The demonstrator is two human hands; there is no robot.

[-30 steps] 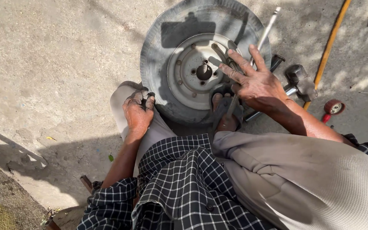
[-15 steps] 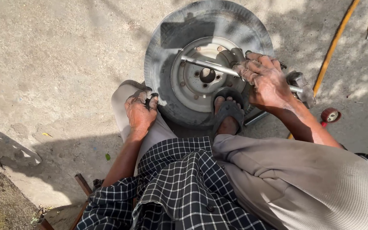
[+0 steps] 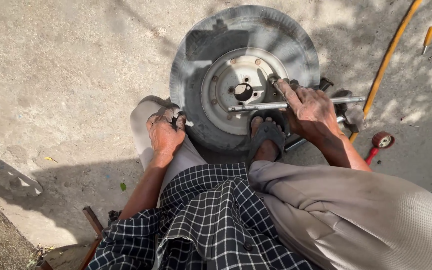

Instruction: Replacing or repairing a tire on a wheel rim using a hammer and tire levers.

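A small grey tyre (image 3: 281, 40) on a pale steel rim (image 3: 226, 100) lies flat on the concrete in front of me. My right hand (image 3: 308, 107) grips a long metal cross wrench (image 3: 256, 106) that lies across the rim, with one arm set on a bolt near the hub hole (image 3: 243, 92). My left hand (image 3: 166, 131) rests on my left knee against the tyre's near edge and seems to pinch something small and dark. My sandalled foot (image 3: 267, 135) presses on the tyre's near side.
A yellow hose (image 3: 388, 57) runs diagonally at the right. A red-handled tool with a round head (image 3: 381, 141) lies near it, and a yellow-handled tool (image 3: 428, 37) lies at the far right. A dark metal tool (image 3: 352, 112) sits beside the tyre.
My right hand has swung the wrench from upright to flat across the rim and slid along it. The tyre has shifted slightly in view. My left hand stays on the knee.
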